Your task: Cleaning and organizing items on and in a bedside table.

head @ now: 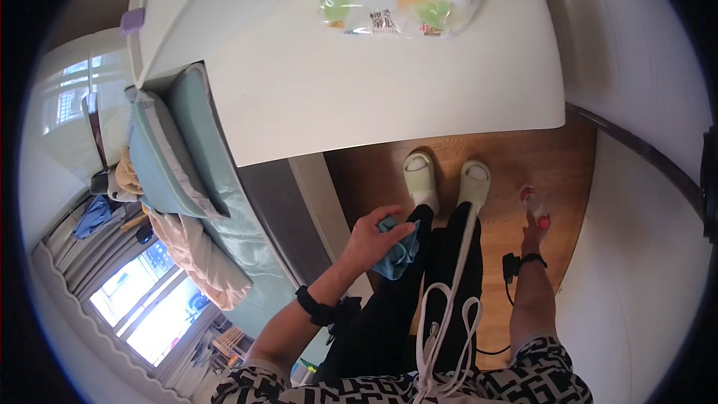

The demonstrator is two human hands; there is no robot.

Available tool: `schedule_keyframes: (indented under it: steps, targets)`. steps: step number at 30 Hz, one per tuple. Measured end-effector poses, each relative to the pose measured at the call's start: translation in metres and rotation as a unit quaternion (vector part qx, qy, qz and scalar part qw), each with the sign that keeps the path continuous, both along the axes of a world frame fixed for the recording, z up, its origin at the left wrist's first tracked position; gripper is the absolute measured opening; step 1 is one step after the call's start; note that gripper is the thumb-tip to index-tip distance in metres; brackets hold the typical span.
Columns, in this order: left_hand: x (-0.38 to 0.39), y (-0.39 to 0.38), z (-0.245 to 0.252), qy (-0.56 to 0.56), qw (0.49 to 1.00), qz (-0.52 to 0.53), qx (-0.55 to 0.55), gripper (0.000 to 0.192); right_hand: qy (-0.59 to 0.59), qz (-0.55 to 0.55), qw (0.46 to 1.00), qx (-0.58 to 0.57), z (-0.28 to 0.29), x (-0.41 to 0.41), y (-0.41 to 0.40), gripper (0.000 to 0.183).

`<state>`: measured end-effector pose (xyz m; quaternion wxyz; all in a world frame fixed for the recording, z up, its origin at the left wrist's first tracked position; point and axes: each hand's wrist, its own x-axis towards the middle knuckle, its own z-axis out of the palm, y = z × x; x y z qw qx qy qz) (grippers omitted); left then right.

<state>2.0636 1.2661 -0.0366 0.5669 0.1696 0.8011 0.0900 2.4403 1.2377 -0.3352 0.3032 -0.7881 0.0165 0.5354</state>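
My left hand (377,238) is closed around a crumpled teal cloth (399,252), above my left thigh and short of the white desktop's front edge. Down at my right side, my right hand (535,231) grips a clear plastic bottle (533,202) with a red cap and red markings. The bottle hangs over the wooden floor. Ahead of me, a clear plastic package (387,5) with green and orange print lies on the white desktop (392,84). Both wrists wear black bands with small devices.
A bed with a teal cover (252,275), a pillow and a peach quilt (196,258) stands at the left, near a bright window (160,303). A white wall (622,269) rises at the right. My slippers (419,179) stand on the wooden floor (505,148).
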Motion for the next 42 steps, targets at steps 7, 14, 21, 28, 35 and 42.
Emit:
schedule_keyframes:
  steps: [7, 14, 21, 28, 35, 42]
  targets:
    - [0.023, 0.033, 0.042, 0.017, 0.995, 0.031, 0.095, 0.038, 0.105, 0.072, 0.972, -0.199, 0.069, 0.012, -0.011, 0.028]
    - [0.061, 0.062, 0.1, 0.002, 0.97, 0.119, 0.214, 0.029, 0.492, 0.099, 0.863, 0.063, 0.357, -0.145, 0.088, 0.062]
    - [0.026, 0.093, 0.128, 0.059, 0.924, -0.069, 0.373, 0.038, 0.448, 0.17, 0.867, 0.135, 0.385, -0.181, 0.122, 0.03]
    - [-0.209, 0.186, 0.161, 0.522, 0.742, -0.098, 0.41, 0.05, 0.313, 0.219, 0.916, 0.122, 0.406, -0.179, 0.158, 0.026]
    - [-0.288, 0.229, 0.156, 0.498, 0.787, -0.167, 0.324, 0.044, 0.194, 0.221, 0.944, 0.147, 0.44, -0.232, 0.183, 0.024]
    - [-0.304, 0.174, 0.159, 0.385, 0.78, 0.058, 0.491, 0.019, 0.017, 0.305, 0.872, 0.382, 0.507, -0.351, 0.273, 0.04]
